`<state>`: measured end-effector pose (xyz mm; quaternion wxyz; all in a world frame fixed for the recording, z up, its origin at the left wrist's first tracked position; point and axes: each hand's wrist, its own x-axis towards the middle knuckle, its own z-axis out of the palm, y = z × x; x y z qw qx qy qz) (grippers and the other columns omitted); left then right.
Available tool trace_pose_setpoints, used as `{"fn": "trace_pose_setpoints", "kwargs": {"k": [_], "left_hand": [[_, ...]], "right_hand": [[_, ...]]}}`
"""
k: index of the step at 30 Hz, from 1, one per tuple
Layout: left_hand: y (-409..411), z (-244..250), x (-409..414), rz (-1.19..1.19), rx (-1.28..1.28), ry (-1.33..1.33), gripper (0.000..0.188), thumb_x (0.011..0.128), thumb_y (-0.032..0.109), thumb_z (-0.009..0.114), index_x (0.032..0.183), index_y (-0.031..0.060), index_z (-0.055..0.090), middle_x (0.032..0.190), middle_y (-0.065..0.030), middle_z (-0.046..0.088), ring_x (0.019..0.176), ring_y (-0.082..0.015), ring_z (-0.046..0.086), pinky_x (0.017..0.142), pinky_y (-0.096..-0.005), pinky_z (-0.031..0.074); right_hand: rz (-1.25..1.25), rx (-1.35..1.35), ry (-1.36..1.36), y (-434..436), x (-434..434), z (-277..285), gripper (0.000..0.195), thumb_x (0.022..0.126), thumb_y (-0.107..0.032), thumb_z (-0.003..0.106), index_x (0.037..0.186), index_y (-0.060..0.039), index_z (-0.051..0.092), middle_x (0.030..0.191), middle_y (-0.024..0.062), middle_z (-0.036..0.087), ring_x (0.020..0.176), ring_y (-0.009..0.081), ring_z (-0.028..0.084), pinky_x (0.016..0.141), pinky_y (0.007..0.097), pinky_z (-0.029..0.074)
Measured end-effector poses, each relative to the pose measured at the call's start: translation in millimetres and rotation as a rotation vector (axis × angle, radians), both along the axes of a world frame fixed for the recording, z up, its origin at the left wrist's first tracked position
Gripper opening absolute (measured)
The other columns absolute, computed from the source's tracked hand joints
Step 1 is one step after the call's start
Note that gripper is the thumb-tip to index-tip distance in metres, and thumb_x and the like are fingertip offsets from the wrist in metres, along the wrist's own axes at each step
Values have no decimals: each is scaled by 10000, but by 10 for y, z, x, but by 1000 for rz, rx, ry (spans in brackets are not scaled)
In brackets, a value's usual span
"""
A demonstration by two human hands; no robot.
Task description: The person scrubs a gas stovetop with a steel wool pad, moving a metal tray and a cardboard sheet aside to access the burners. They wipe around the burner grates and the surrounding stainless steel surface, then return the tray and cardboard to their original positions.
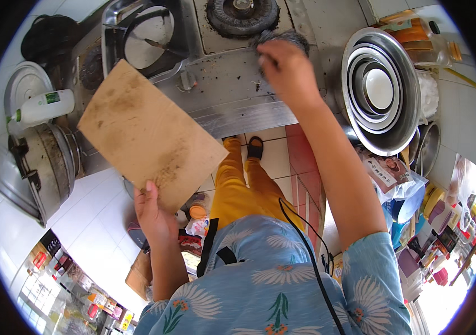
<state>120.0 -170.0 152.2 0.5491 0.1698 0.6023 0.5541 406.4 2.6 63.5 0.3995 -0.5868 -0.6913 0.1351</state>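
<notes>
My left hand grips the lower edge of a brown cardboard sheet, thumb on top. Dark smudges and crumbs mark the sheet, which is held out over the front left of a gas stove. At the stove's right side, my right hand is blurred, with bent fingers. A dark, wiry scouring pad shows just beyond those fingers; whether they grip it is unclear. Behind it sits a blackened burner. Black crumbs are scattered on the steel stovetop around a control knob.
Nested metal basins stand close to my right forearm, beside oil bottles. At left are a metal pan-support frame, a white bottle and a large lidded pot. A black cable hangs down my front.
</notes>
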Motion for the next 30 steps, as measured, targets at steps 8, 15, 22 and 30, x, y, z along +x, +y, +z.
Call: {"fn": "trace_pose_setpoints", "kwargs": {"k": [8, 15, 22, 30], "left_hand": [[-88, 267, 171, -15, 68, -58, 352, 969, 180, 534, 1276, 11, 493, 1288, -105, 550, 1191, -214, 521, 1028, -373, 396], [51, 344, 308, -215, 91, 6, 367, 987, 236, 522, 1280, 19, 479, 1282, -93, 553, 1161, -204, 544, 992, -371, 438], [237, 504, 531, -392, 98, -72, 430, 1012, 339, 448, 1260, -7, 512, 1121, -101, 602, 941, -152, 553, 850, -295, 445], [18, 538, 148, -450, 9, 86, 416, 1015, 324, 437, 1271, 6, 516, 1102, -105, 618, 898, -139, 583, 810, -279, 476]], "right_hand": [[150, -771, 761, -970, -574, 706, 392, 905, -291, 636, 1171, -8, 580, 1020, 128, 679, 923, 221, 655, 829, 317, 499], [245, -855, 1483, -1350, -449, 930, 231, 958, -265, 578, 1003, -43, 621, 876, 13, 669, 783, 88, 631, 713, 229, 492], [17, -612, 1557, -1111, 81, 1194, 149, 954, -198, 548, 931, -73, 625, 844, 27, 665, 738, 129, 623, 707, 275, 494], [-523, -108, 207, 185, 1552, 1920, 268, 866, -298, 591, 839, -38, 650, 680, 145, 635, 656, 301, 631, 617, 391, 469]]}}
